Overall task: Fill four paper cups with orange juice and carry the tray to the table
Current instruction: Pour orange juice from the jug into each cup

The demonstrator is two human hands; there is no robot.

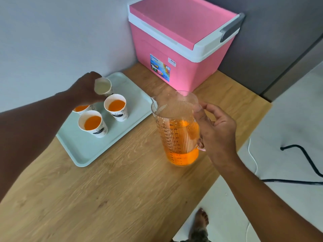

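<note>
Left hand [85,89] gripping an empty cup [103,86] tilted over the tray's [83,151] far end, three filled cups [115,109] beside it, right hand [216,130] curled round the juice jug's [176,130] handle near the counter's [122,198] right edge

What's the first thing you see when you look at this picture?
The big pink cooler in the far corner of the wooden counter jumps out first. Next is the clear jug of bright orange juice gripped by the right hand. The left hand holds an empty cup over the tray.
</note>
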